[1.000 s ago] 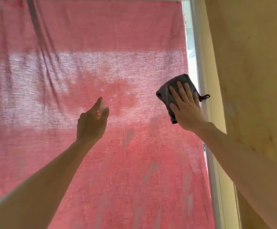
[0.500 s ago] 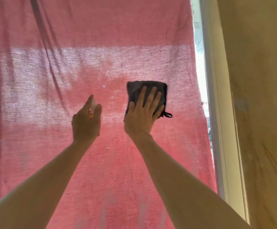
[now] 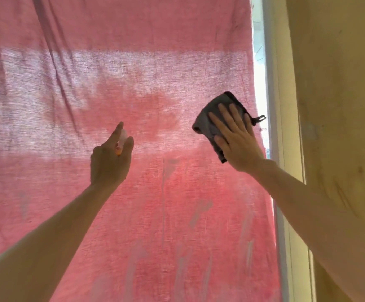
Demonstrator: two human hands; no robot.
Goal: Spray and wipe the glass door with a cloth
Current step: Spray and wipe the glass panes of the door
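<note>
Two bare forearms reach up from the bottom corners, one on each side. The left hand [image 3: 110, 159] is held up clear of the pane, its fingers and thumb curled round a small spray bottle [image 3: 122, 139], of which only a pale translucent top and a speck of orange show between the fingers. The right hand [image 3: 235, 140] lies flat, fingers straight and spread, pressing one dark grey cloth [image 3: 215, 123] against the glass door [image 3: 177, 203]; the cloth's black hanging loop [image 3: 260, 118] pokes out to the right, just short of the frame. Half a second ago that hand and cloth were near the middle of the pane, just beside the left hand; now they sit well to the right, close to the door's edge, while the left hand has hardly shifted. On the glass below the hands run several pale streaks [image 3: 199, 211], too smeared to count surely. Behind the pane hangs one red curtain [image 3: 90, 83], creased at the upper left and lit by a bright band across its width, hiding whatever lies beyond. To the right a narrow bright gap shows past the curtain's edge, then the pale door frame [image 3: 286, 149], then a yellowish wall [image 3: 340, 105].
</note>
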